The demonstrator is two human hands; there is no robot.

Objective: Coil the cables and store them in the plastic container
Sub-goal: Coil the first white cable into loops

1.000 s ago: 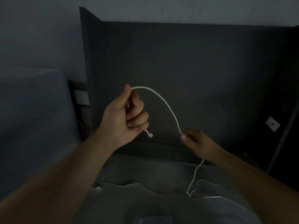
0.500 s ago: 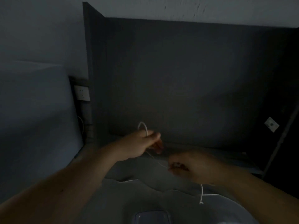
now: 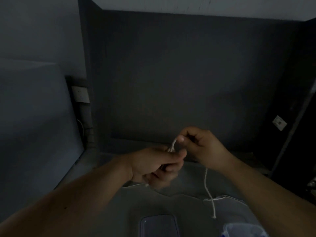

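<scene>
A thin white cable (image 3: 208, 189) runs between both hands in the dim room. My left hand (image 3: 153, 165) is closed around a small bundle of the cable at centre. Just to its right and a little higher, my right hand (image 3: 203, 146) pinches a short stretch of cable between thumb and fingers. The cable's free end hangs down below my right hand and dangles above the grey surface. The clear plastic container (image 3: 244, 230) shows at the bottom right edge, partly cut off. A flat clear lid (image 3: 159, 225) lies at the bottom centre.
A dark panel (image 3: 188, 79) stands behind the hands. A wall socket (image 3: 80, 96) sits at the left, beside a pale padded surface (image 3: 32, 120). Another small socket plate (image 3: 279, 122) is on the right. More white cable (image 3: 222, 197) lies on the grey surface.
Both hands have dropped from chest height to just above the surface and come together. The long arc of cable between them has shrunk to a short stretch, and the hanging tail is shorter.
</scene>
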